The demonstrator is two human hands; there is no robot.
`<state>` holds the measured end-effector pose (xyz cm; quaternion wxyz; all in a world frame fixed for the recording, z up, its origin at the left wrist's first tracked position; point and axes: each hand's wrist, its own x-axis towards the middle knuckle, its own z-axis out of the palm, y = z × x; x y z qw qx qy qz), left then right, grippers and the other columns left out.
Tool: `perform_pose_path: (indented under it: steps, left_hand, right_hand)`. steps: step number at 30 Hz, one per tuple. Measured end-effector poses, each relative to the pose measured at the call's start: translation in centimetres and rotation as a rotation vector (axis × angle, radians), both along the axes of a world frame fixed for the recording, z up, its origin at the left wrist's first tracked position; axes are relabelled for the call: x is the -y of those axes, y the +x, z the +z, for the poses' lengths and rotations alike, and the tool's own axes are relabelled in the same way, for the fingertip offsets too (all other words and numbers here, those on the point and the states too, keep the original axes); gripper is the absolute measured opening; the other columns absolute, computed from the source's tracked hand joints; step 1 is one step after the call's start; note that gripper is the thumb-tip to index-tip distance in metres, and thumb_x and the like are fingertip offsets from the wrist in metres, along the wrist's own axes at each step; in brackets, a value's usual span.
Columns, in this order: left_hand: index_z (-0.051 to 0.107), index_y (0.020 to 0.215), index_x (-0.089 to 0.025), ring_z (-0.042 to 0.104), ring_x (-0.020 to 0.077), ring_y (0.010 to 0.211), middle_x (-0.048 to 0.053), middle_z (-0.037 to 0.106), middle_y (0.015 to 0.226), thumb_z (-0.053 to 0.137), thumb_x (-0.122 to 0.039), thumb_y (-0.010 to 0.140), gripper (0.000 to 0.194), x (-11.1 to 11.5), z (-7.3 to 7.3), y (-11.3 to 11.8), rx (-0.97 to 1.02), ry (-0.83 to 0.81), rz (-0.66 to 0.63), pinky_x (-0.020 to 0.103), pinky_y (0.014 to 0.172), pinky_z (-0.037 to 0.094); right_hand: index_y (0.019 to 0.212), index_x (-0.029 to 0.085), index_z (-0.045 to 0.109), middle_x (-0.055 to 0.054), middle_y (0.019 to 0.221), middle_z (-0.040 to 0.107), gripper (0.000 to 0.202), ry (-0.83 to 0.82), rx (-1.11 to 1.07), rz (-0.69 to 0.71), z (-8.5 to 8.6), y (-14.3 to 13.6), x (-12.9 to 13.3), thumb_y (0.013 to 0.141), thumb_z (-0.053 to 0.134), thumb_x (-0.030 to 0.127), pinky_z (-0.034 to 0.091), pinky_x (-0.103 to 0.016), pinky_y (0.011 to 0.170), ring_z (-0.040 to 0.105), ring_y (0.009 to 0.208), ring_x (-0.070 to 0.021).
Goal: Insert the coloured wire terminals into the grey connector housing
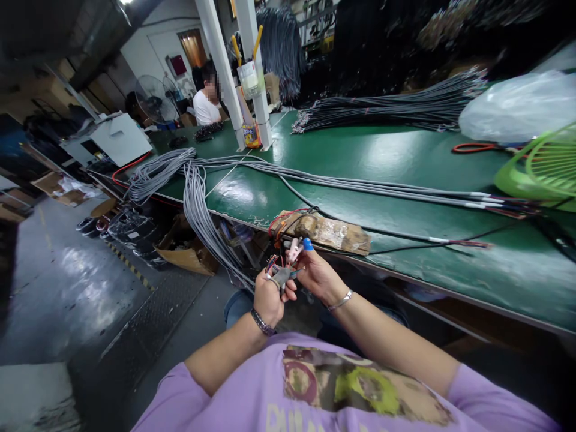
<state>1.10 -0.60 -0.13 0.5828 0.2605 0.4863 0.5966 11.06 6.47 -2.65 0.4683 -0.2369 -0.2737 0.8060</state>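
In the head view, the left hand (269,298) is curled around the end of a thin grey sheathed cable (282,276), its fingers clamped on it just below the point where short red, blue and dark wire strands (272,262) fan out. The right hand (317,273) sits just beside it, fingers drawn together and pinching those strands; a blue rubber finger cot (308,244) caps one fingertip. Both hands hover in front of the near edge of the long green-topped workbench (396,174). On that edge, just beyond the hands, lies a brown tape-wrapped cardboard block (330,233). A long bundle of grey cables (351,185) runs across the bench and droops over its left side. Farther along the bench, a seated person in a white shirt (204,108) is visible.
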Motion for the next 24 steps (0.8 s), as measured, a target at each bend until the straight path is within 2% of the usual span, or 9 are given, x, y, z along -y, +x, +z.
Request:
perform_pose_path:
  steps: [4,9,11,16,18,22,24]
  left_hand:
    - [0.054,0.070,-0.015,0.050,0.0079,0.033,0.000,0.059,0.049,0.069,-0.039,0.064,0.029,0.61,-0.11,-0.28,0.002,0.013,0.011,0.016,0.032,0.020]
    - [0.055,0.071,-0.015,0.049,0.0072,0.033,-0.001,0.059,0.049,0.069,-0.039,0.065,0.029,0.99,0.21,-0.45,-0.001,0.034,0.048,0.016,0.032,0.021]
    - [0.055,0.070,-0.015,0.049,0.0068,0.034,0.000,0.059,0.050,0.069,-0.040,0.065,0.029,0.90,0.40,-0.42,-0.004,0.039,0.070,0.016,0.033,0.021]
    - [0.055,0.070,-0.015,0.049,0.0067,0.034,0.000,0.060,0.051,0.069,-0.037,0.066,0.027,0.61,0.41,-0.26,-0.014,0.044,0.086,0.016,0.033,0.022]
    - [0.055,0.072,-0.015,0.050,0.0066,0.034,-0.001,0.060,0.051,0.068,-0.036,0.066,0.026,0.51,0.29,-0.14,-0.016,0.049,0.088,0.016,0.034,0.022]
    - [0.056,0.072,-0.015,0.050,0.0064,0.035,-0.001,0.060,0.052,0.069,-0.036,0.065,0.026,0.28,0.17,0.13,-0.009,0.042,0.090,0.016,0.033,0.022]
    - [0.056,0.073,-0.014,0.050,0.0060,0.034,-0.001,0.060,0.051,0.069,-0.036,0.064,0.026,0.17,0.17,0.21,-0.006,0.035,0.089,0.016,0.033,0.021]
  right_hand:
    - [0.077,0.020,0.065,-0.001,0.074,0.065,0.042,-0.131,-0.082,0.008,0.63,0.43,0.48,0.075,0.060,0.062,0.047,-0.026,0.059,0.057,0.064,-0.0127]
    - [0.077,0.018,0.066,0.001,0.067,0.060,0.028,-0.101,-0.024,0.012,1.02,0.60,0.62,0.071,0.072,0.045,0.044,-0.022,0.055,0.052,0.059,-0.0097]
    - [0.077,0.018,0.066,0.002,0.064,0.058,0.027,-0.074,0.002,-0.014,0.84,0.53,0.71,0.069,0.074,0.044,0.043,-0.022,0.055,0.050,0.057,-0.0093]
    - [0.069,0.018,0.066,-0.001,0.067,0.061,0.035,0.105,0.233,-0.268,0.19,0.40,1.08,0.072,0.068,0.053,0.042,-0.024,0.057,0.048,0.058,-0.0105]
    - [0.069,0.018,0.066,-0.001,0.066,0.060,0.037,0.130,0.269,-0.305,0.16,0.33,1.07,0.072,0.067,0.056,0.041,-0.024,0.055,0.047,0.057,-0.0107]
    - [0.074,0.019,0.066,0.000,0.065,0.059,0.040,0.033,0.071,-0.106,0.48,-0.01,0.74,0.069,0.068,0.058,0.043,-0.025,0.055,0.047,0.057,-0.0114]
    - [0.074,0.019,0.066,-0.001,0.067,0.061,0.040,-0.007,-0.004,-0.049,0.64,-0.27,0.56,0.068,0.070,0.058,0.043,-0.026,0.054,0.049,0.058,-0.0122]
